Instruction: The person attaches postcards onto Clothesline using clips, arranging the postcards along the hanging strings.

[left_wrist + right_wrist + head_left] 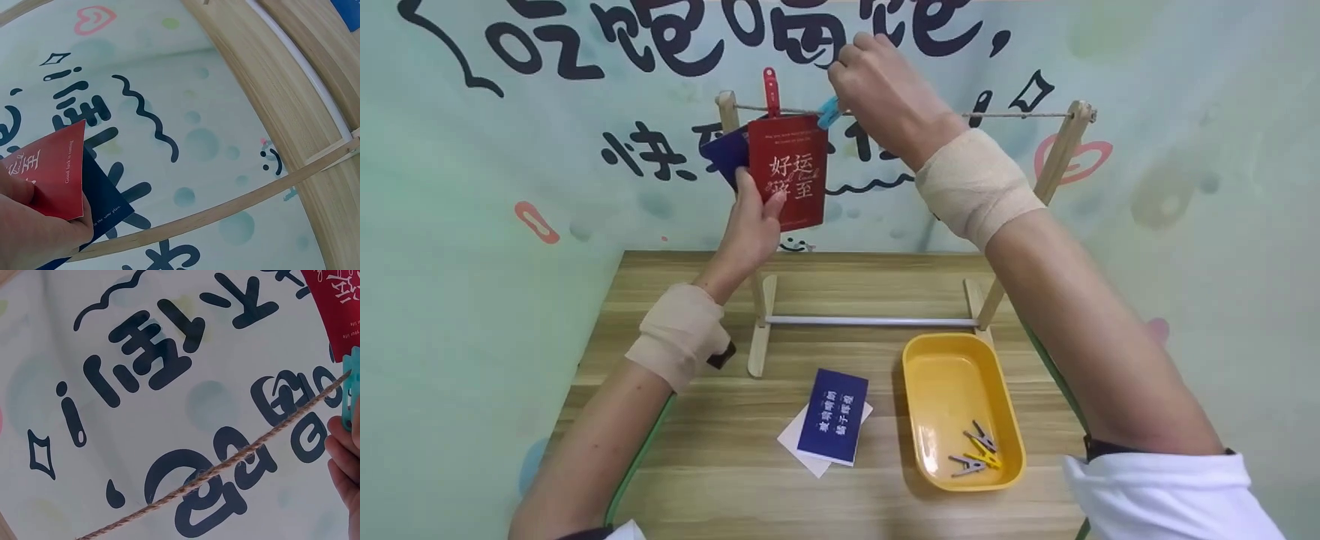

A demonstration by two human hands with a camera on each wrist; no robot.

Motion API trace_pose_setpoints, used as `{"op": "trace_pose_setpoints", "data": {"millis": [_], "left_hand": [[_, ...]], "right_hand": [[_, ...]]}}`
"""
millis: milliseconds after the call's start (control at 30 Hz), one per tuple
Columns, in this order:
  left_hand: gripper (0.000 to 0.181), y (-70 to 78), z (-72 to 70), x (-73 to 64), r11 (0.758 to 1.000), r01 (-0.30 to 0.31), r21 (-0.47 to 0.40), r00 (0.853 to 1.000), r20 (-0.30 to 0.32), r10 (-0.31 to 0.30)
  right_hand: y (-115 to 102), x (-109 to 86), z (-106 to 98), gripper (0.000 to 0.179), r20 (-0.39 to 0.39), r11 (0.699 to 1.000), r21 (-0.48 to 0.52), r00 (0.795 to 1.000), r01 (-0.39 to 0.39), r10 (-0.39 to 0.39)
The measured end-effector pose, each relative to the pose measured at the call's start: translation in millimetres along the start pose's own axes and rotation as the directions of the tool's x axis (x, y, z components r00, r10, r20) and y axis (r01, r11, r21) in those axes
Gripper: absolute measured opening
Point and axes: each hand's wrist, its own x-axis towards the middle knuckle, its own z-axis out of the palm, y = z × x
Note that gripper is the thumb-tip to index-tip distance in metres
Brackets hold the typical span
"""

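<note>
A red card (801, 161) with white characters hangs upright at the twine (1020, 115), in front of a tilted dark blue card (725, 154). My left hand (751, 221) pinches the red card at its lower left, thumb on its face. In the left wrist view the left hand (39, 225) covers the card's lower part. A red clothespin (771, 91) stands at the twine above the cards. My right hand (885, 94) pinches a light blue clothespin (829, 112) at the red card's upper right corner. The right wrist view shows this clothespin (352, 388) on the twine.
A wooden frame (1061, 154) with a white crossbar (870, 322) carries the twine. On the wooden table (690, 465), a blue card (834, 416) lies over a white one (791, 439). The yellow tray (911, 420) beside them holds several clothespins (981, 454).
</note>
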Motion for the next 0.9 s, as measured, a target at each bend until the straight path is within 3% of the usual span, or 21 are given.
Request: {"op": "trace_pose_setpoints", "data": {"millis": [567, 900], "left_hand": [[0.040, 1.4, 3.0, -0.4, 1.000, 0.003, -0.027, 1.000, -0.019, -0.004], [0.040, -3.2, 5.1, 0.8, 0.996, -0.005, -0.092, 0.997, -0.072, -0.002]], "right_hand": [[0.3, 1.5, -2.0, 0.028, 0.015, 0.999, 0.015, 0.999, 0.029, -0.029], [1.6, -0.1, 4.4, 0.029, 0.082, 0.996, 0.094, 0.997, 0.005, -0.013]]}}
